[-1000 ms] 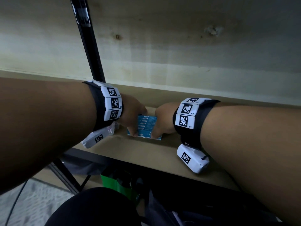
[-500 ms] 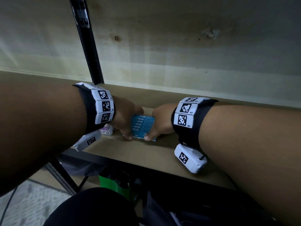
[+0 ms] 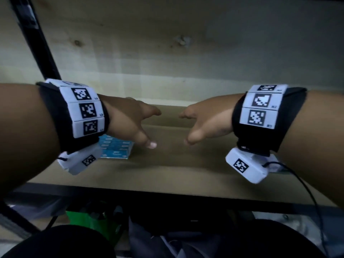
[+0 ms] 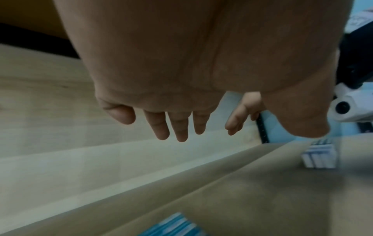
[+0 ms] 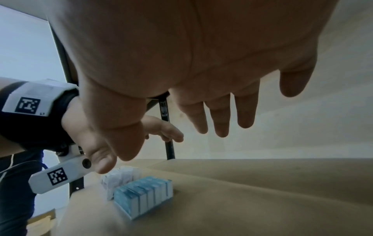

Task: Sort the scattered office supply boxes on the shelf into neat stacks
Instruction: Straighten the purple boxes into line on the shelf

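Note:
A row of blue office supply boxes [image 3: 116, 148] stands on the brown shelf [image 3: 176, 168], partly hidden under my left wrist. My left hand [image 3: 134, 123] hovers above and just right of them, fingers spread and holding nothing. My right hand [image 3: 202, 123] hovers further right, also spread and holding nothing. In the right wrist view the blue boxes [image 5: 145, 194] stand packed side by side, with a group of white boxes [image 5: 119, 177] right behind them. The left wrist view shows another small stack of white and blue boxes [image 4: 318, 156] further along the shelf.
A pale wooden board [image 3: 186, 62] closes the shelf's back. A black upright post [image 3: 35, 43] stands at the left end. Below the shelf's front edge lie a green item [image 3: 89, 222] and dark clutter. Bare shelf lies between and beneath my hands.
Both hands have let go of the blue boxes, lifted and moved apart to the right. The boxes now stand alone under my left wrist.

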